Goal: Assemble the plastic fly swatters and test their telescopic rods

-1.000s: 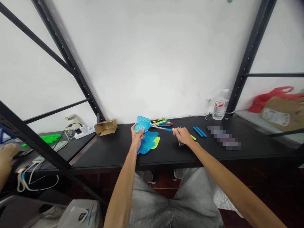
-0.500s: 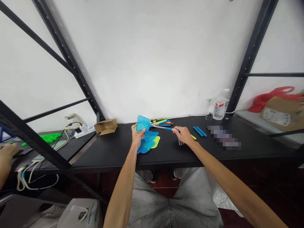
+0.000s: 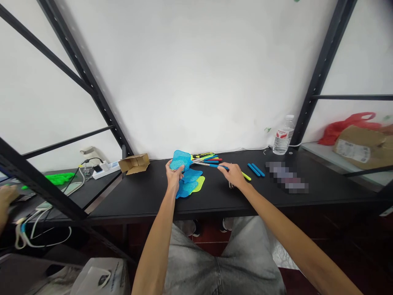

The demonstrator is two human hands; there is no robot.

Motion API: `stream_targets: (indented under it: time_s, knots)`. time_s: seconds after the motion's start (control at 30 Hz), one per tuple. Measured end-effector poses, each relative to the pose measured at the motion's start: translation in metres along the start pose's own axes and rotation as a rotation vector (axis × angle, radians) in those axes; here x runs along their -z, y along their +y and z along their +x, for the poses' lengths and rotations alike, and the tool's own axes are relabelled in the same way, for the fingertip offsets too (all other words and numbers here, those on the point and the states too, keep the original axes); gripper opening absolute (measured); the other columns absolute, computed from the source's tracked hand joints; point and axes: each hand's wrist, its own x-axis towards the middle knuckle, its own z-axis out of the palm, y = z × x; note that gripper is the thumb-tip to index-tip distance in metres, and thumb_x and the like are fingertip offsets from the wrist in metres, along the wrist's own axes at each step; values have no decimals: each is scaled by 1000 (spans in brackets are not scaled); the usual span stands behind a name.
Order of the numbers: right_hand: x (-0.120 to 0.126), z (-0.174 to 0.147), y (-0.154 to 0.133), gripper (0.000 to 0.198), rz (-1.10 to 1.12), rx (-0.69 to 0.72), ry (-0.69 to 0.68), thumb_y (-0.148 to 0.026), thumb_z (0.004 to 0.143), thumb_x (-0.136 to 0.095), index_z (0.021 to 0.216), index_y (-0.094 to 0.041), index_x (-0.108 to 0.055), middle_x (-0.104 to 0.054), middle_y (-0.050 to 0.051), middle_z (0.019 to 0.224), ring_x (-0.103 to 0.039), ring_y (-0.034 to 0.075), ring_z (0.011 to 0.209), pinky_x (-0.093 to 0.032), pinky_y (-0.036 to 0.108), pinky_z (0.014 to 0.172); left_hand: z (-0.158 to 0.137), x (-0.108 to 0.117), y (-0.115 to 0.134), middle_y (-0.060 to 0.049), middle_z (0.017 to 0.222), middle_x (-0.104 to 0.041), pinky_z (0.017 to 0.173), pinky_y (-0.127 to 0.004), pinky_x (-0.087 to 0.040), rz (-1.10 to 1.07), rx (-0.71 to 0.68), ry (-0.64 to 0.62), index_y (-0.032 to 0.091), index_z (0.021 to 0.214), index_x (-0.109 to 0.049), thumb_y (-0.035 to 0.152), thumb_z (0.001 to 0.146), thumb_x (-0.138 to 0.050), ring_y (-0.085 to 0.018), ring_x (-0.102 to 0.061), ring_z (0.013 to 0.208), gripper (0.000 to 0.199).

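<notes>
A blue fly swatter (image 3: 181, 159) is stretched between my two hands above the black table. My left hand (image 3: 175, 174) is closed on its mesh head, with the thumb over the front. Fingers of my right hand (image 3: 232, 175) grip the blue handle at the other end of the thin metal rod. Below my left hand lie blue swatter heads (image 3: 188, 188) and a yellow-green mesh head (image 3: 200, 183). Behind the rod is a bunch of coloured handles (image 3: 211, 157). Metal rods (image 3: 231, 185) lie partly hidden under my right hand, beside a yellow-green handle (image 3: 246, 176).
Two blue tubes (image 3: 256, 170) lie to the right, near a blurred-out item (image 3: 287, 178). A water bottle (image 3: 282, 137) stands at the back. On the left are an open cardboard box (image 3: 134, 164), a power strip (image 3: 106, 170) and another person's hand (image 3: 7, 194).
The whole view has shifted slightly, so things appear a little further left. Both hands keep their hold on the fly swatter.
</notes>
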Motion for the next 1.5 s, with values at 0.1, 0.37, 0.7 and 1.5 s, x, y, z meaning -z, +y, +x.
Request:
stream_targets:
  time_s: [0.1, 0.37, 0.7, 1.5]
  knots:
    - [0, 1, -3, 40, 2, -28, 21, -53, 94, -50, 114, -26, -71, -73, 3, 77, -65, 22, 69, -44, 30, 71, 2, 1, 5, 7, 70, -60, 56, -25, -53, -79, 49, 77, 25, 135, -38, 28, 67, -82, -8, -56, 45, 81]
    - [5, 1, 1, 40, -5, -116, 95, -48, 99, -41, 118, -25, -67, -71, 2, 78, -66, 20, 73, -41, 27, 66, 21, 12, 4, 1, 85, -66, 72, -31, -62, -182, 120, 386, 28, 129, -30, 11, 75, -71, -16, -73, 70, 69]
    - [5, 1, -4, 37, -33, -117, 46, -45, 101, -37, 113, -27, -68, -73, 2, 84, -69, 21, 83, -44, 26, 70, 49, 4, -10, -4, 93, -68, 72, -35, -61, 153, 186, 339, 24, 139, -24, 12, 81, -67, -19, -74, 74, 73]
    - [4, 2, -6, 37, -91, -105, -6, -43, 102, -37, 99, -25, -69, -70, 2, 79, -64, 19, 74, -36, 26, 67, 33, 20, 20, -19, 118, -66, 84, -48, -51, 1463, 133, 145, 22, 131, -56, 65, 83, -57, -39, -62, 111, 65]
